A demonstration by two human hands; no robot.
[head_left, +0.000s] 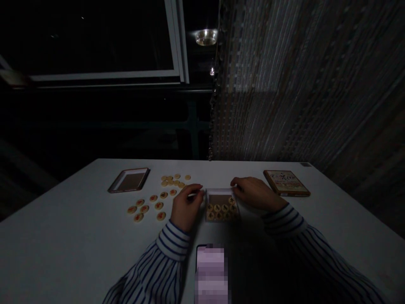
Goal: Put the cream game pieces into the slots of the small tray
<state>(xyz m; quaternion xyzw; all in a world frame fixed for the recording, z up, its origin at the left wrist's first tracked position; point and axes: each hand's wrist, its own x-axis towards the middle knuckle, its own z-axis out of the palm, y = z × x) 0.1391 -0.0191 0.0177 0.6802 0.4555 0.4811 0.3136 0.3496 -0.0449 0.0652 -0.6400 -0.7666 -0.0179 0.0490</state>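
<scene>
A small open box sits at the middle of the white table, with several round wooden game discs lying in its near half. My left hand rests against the box's left side, fingers curled toward its rim. My right hand lies at the box's right side, fingertips at its far right corner. Whether either hand pinches a disc is too dark to tell. More loose discs lie to the left: a group with red marks and a paler group farther back.
A shallow box lid or tray lies at the back left. A printed flat box lies at the back right. A phone lies near me between my striped sleeves. A dark window and a beaded curtain stand behind the table.
</scene>
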